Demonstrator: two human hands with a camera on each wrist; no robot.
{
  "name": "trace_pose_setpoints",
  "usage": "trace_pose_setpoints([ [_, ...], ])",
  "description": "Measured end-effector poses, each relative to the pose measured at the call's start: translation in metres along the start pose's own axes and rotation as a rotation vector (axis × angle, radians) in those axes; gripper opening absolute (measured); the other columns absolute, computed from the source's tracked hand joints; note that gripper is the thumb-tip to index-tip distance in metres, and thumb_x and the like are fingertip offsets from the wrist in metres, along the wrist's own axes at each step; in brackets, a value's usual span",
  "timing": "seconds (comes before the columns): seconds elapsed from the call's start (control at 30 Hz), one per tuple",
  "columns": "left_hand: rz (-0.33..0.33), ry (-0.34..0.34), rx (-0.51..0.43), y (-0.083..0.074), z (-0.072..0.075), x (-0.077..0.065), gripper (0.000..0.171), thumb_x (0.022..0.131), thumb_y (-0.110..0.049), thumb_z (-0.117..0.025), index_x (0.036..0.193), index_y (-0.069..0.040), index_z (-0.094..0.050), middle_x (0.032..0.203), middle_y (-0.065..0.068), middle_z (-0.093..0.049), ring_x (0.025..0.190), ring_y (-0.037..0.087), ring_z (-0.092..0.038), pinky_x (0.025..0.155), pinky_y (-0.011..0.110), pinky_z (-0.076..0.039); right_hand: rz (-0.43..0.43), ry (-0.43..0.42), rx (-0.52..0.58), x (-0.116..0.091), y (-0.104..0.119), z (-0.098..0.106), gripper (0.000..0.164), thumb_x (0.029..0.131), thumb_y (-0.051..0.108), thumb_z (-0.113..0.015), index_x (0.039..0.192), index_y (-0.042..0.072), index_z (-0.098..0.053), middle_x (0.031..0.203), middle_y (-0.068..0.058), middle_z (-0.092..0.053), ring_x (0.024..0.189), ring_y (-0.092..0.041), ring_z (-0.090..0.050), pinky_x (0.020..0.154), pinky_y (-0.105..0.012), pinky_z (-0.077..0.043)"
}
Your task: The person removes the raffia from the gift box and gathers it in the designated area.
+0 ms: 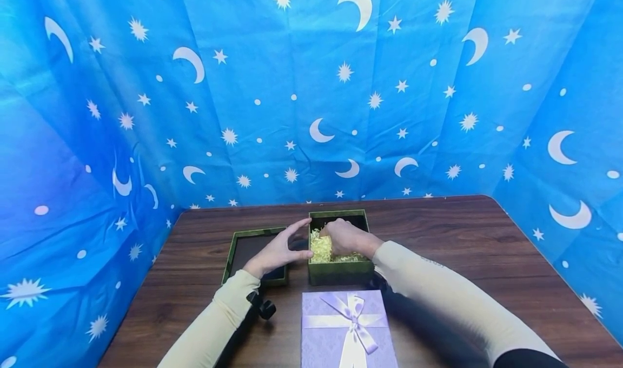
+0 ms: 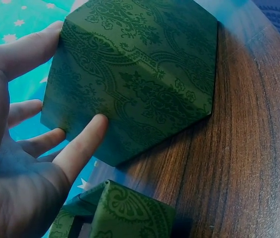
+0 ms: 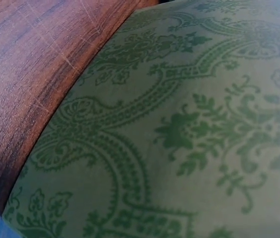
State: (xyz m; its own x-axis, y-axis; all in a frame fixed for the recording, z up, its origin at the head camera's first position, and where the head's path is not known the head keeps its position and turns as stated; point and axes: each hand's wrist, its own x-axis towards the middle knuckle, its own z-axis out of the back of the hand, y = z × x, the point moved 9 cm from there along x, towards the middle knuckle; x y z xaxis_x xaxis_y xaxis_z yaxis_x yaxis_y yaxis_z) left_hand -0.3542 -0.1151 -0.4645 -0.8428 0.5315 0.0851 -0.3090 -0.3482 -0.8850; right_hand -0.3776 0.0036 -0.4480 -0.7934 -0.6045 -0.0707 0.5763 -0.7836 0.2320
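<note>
A green patterned box [image 1: 336, 273] stands uncovered near the back of the table, with shiny yellow shredded paper [image 1: 321, 248] inside. My left hand [image 1: 276, 253] is at the box's left side, thumb and fingers spread. In the left wrist view, the fingertips of that hand [image 2: 26, 183] touch the wall and edge of the box [image 2: 135, 84]. My right hand [image 1: 348, 237] reaches down into the box beside the shredded paper; its fingertips are hidden. The right wrist view shows only the box's patterned wall [image 3: 189, 119] up close and some table, not the hand.
The box's green lid [image 1: 243, 254] lies inside-up to the left, partly behind the left hand. A lilac gift box [image 1: 321, 343] with a ribbon bow sits in front, by the near edge. Blue star-and-moon cloth [image 1: 272, 76] hangs around the wooden table [image 1: 438, 232].
</note>
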Motion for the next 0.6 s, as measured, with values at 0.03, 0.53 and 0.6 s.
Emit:
trace_pose_setpoints([
  [0.03, 0.002, -0.001, 0.004, 0.000, 0.000, 0.000, 0.086, 0.085, -0.033, -0.077, 0.155, -0.026, -0.027, 0.159, 0.001, -0.027, 0.144, 0.033, -0.030, 0.111, 0.057, -0.033, -0.006, -0.002, 0.008, 0.000, -0.001, 0.000, 0.050, 0.067, 0.005, -0.084, 0.115, 0.017, -0.073, 0.112, -0.003, -0.072, 0.104, -0.027, -0.066, 0.086, -0.042, -0.055],
  [0.53, 0.040, -0.024, 0.066, 0.003, 0.001, -0.001, 0.087, 0.083, -0.036, -0.077, 0.154, -0.030, -0.027, 0.159, -0.003, -0.028, 0.145, 0.029, -0.029, 0.111, 0.055, -0.034, -0.107, -0.002, 0.058, -0.005, -0.007, 0.010, 0.061, 0.070, 0.013, -0.087, 0.127, 0.014, -0.066, 0.103, -0.003, -0.074, 0.099, -0.028, -0.066, 0.089, -0.042, -0.054],
  [0.6, 0.037, -0.023, 0.064, 0.003, 0.000, -0.002, 0.086, 0.083, -0.035, -0.077, 0.154, -0.030, -0.027, 0.159, -0.002, -0.028, 0.145, 0.029, -0.029, 0.112, 0.055, -0.034, -0.118, -0.007, 0.062, -0.006, -0.009, 0.012, 0.062, 0.070, 0.013, -0.087, 0.128, 0.015, -0.065, 0.107, -0.003, -0.073, 0.101, -0.028, -0.065, 0.091, -0.042, -0.054],
])
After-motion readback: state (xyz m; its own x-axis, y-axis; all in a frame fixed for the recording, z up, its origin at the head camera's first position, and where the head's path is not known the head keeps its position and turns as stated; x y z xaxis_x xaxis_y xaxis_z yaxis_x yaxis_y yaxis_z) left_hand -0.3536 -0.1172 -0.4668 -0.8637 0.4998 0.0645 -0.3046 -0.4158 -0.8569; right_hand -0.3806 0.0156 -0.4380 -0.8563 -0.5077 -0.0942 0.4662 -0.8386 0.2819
